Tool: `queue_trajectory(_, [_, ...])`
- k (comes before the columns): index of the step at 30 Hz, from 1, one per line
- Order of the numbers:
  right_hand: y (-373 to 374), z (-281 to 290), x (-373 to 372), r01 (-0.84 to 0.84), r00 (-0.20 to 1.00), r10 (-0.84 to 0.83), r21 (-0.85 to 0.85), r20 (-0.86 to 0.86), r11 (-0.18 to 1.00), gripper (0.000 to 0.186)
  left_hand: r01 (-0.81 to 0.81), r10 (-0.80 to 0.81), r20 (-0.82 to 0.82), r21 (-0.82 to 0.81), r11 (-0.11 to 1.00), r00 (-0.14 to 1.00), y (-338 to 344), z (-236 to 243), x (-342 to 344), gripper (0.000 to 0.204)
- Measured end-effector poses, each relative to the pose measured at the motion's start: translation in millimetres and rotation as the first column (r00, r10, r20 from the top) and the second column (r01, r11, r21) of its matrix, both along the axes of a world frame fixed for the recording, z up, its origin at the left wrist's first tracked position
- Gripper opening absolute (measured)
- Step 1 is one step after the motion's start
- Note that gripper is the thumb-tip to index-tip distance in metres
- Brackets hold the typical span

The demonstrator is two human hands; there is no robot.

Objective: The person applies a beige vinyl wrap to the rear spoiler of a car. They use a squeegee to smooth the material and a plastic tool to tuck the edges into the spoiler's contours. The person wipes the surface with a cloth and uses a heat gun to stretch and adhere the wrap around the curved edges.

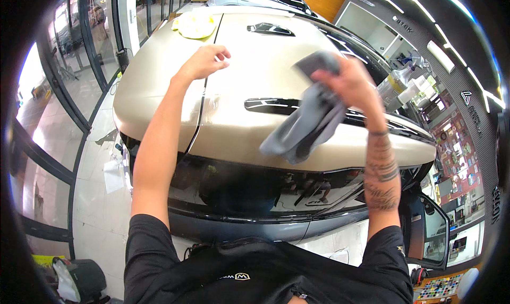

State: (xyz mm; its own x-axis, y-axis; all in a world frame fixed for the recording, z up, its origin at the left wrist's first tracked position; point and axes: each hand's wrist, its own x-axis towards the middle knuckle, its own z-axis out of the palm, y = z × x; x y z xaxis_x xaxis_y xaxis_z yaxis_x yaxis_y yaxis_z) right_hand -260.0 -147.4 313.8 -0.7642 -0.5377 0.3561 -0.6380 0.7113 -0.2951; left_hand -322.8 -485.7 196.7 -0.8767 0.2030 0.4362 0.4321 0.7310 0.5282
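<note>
Bright; ceiling strips [461,7] glowing; glare on car panel [249,65] between near and far edges; right fingers [325,79] blurred (fisheye rim black).

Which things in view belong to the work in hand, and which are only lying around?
Belonging, it seems:
gold car
grey cloth in the right hand
yellow cloth on the car, possibly

Lying about:
white sheet on the floor, left
dark object, unclear, lower left
</note>
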Motion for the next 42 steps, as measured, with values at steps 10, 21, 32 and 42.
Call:
queue_trajectory(10, [44.6, 10.1, -168.8, 0.12, 0.697, 0.256, 0.461, -0.669, 0.879, 0.037, 0.14, -0.145, -0.024, -0.154, 0.978, 0.989, 2.1, 23.3, -95.7, 0.021])
queue_trajectory(21, [14.7, -48.4, -138.1, -0.17, 0.95, 0.246, 0.34, -0.194, 0.925, 0.059, 0.354, -0.351, 0.066, -0.292, 0.889, 0.934, 50.3, 3.6, -71.9, 0.04])
queue_trajectory(32, [-54.3, -97.8, 41.7, -0.851, -0.069, 0.848, -0.475, 0.526, 0.225, 0.014, 0.569, -0.498, 0.283, -0.316, 0.759, 0.82, 55.2, -15.1, -55.3, 0.069])
queue_trajectory(42, [-23.2, -38.4, 66.2, -0.858, 0.45, 0.543, 0.174, 0.709, 0.483, 0.016, 0.522, -0.393, 0.372, -0.367, 0.77, 0.841, 52.2, -7.7, -49.0, 0.079])
